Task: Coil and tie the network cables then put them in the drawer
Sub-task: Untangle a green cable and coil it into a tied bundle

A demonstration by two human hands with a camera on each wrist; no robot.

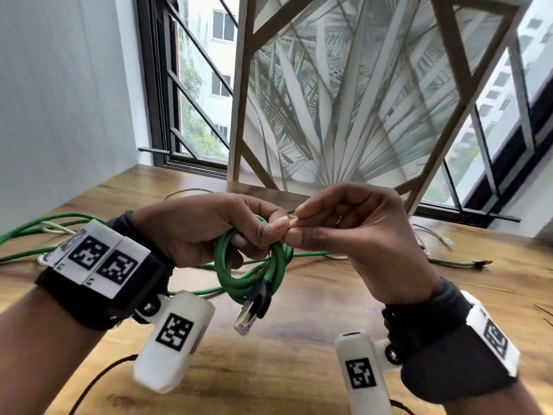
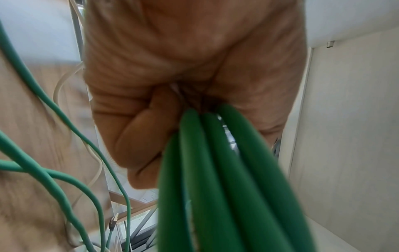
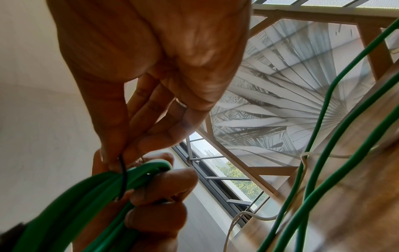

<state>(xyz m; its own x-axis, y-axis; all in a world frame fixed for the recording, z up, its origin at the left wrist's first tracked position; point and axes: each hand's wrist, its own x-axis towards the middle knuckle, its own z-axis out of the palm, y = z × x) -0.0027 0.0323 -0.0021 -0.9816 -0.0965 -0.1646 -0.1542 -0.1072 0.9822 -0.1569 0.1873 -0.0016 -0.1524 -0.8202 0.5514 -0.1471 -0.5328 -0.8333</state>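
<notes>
Green network cable coil [image 1: 254, 274] hangs in the air over the near middle of the wooden desk [image 1: 299, 369], its plug [image 1: 246, 319] dangling from the bottom of the loops toward you. Your left hand [image 1: 209, 232] is curled round the top of the coil, thumb and fingers clamping the strands together; the left wrist view shows three or four strands bunched side by side in that grip. Your right hand [image 1: 344, 232] meets it fingertip to fingertip and pinches a thin dark tie wire [image 3: 122, 177], which the right wrist view shows crossing over the bundle. This looks like the tying step, so keep your left grip firm enough that the loops stay stacked, and draw the wire snug round all the strands before twisting it; any strand left outside would probably let the coil spring loose. Twist close to the bundle, not out at the wire's tip. Farther back, loose green cable [image 1: 36, 232] and a white cable [image 1: 57, 230] sprawl across the desk at left, and another green end with its plug [image 1: 478, 264] lies at right, all uncoiled. Beyond stand a framed palm-leaf picture [image 1: 344, 100] and the window [image 1: 197, 85]. No drawer is in view.
</notes>
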